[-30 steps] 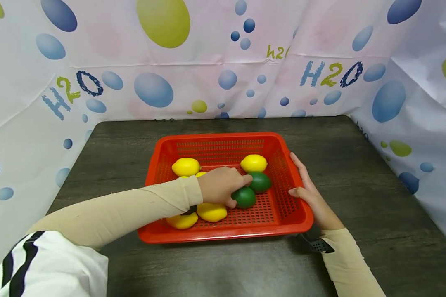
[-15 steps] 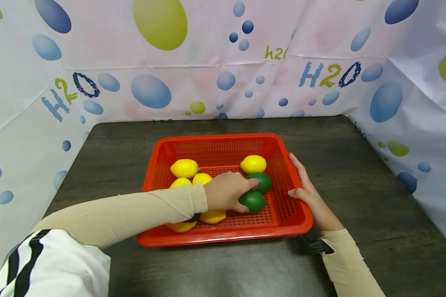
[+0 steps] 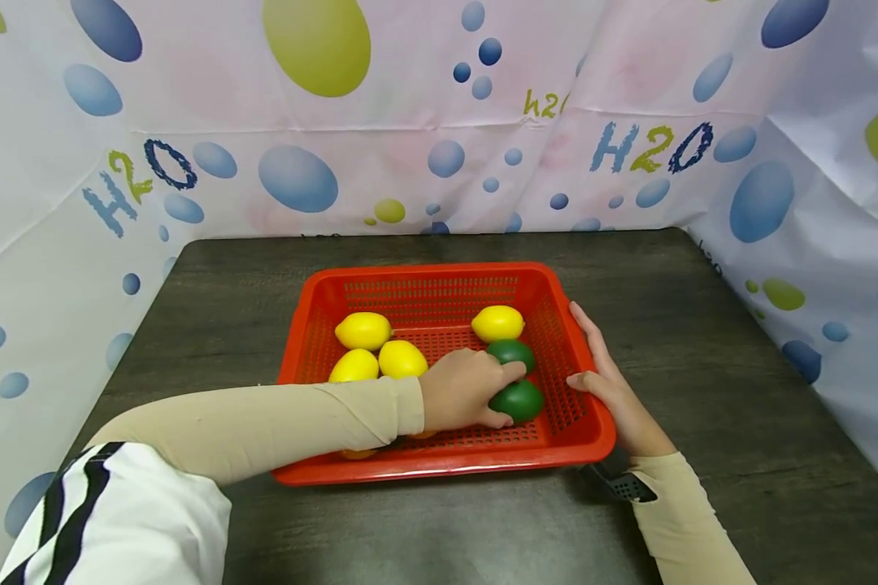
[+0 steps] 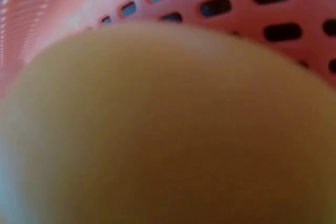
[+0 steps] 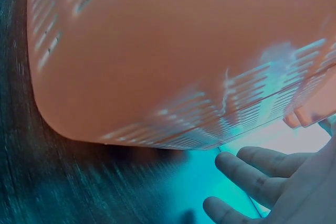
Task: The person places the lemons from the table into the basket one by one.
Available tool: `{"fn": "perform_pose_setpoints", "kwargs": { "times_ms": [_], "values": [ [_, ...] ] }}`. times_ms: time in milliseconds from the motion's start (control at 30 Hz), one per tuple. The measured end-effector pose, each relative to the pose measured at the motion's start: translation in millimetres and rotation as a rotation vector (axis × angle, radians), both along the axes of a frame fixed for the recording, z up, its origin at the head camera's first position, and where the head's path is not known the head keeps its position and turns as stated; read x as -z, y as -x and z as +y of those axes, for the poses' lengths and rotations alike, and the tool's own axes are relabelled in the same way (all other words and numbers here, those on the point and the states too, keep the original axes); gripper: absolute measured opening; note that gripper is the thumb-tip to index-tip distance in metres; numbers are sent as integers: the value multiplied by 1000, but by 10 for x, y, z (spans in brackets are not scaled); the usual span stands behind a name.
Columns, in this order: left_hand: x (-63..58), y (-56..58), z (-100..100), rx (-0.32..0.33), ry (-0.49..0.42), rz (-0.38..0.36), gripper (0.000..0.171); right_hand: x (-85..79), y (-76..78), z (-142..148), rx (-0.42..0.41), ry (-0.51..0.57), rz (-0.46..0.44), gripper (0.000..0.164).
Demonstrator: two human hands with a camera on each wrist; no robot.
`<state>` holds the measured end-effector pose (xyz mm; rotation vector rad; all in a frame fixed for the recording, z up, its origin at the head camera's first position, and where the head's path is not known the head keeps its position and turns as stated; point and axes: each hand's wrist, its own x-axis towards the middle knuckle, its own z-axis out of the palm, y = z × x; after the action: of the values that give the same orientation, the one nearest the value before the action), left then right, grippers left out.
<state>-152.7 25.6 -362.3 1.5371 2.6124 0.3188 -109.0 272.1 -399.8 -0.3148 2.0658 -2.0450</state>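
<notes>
A red plastic basket [image 3: 439,470] holds several yellow lemons and two dark green limes. My left hand [image 3: 464,390] reaches in from the left, its thumb and fingers around the near lime [image 3: 519,401]. Just behind, the far lime [image 3: 510,354] lies partly covered by the fingers. At the right side my right hand [image 3: 622,402] holds the basket, thumb over the rim and fingers along the outer wall. The right wrist view shows several extended fingers [image 5: 252,179] beside the slotted wall. A blurred yellowish round surface [image 4: 173,129] fills most of the left wrist view.
One lemon [image 3: 497,323] lies at the back right inside the basket, another lemon [image 3: 363,331] at the back left. More lemons sit under and beside the left forearm, partly hidden. The dark wooden table [image 3: 439,528] meets a patterned sheet [image 3: 410,162] behind.
My left hand has moved right and slightly nearer, taking the near lime with it towards the basket's right side. Lemons behind the forearm show more. My right hand stays on the rim.
</notes>
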Motion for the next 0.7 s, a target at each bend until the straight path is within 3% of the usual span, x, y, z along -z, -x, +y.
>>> {"fn": "perform_pose_setpoints", "kwargs": {
  "times_ms": [233, 400, 567, 700],
  "values": [
    [-48, 1, 12, -3, 19, 6, 44, -11, 40, -2, -7, -15, -1, 86],
    [-106, 44, 9, -2, 79, 51, 43, -37, 87, 33, -26, -24, -3, 85],
    [-283, 61, -57, -9, 106, 76, 42, -45, 66, 109, -29, -82, -1, 85],
    [-476, 56, -224, -72, 160, 80, 39, -29, 3, 178, -49, -149, -18, 87]
  ]
}}
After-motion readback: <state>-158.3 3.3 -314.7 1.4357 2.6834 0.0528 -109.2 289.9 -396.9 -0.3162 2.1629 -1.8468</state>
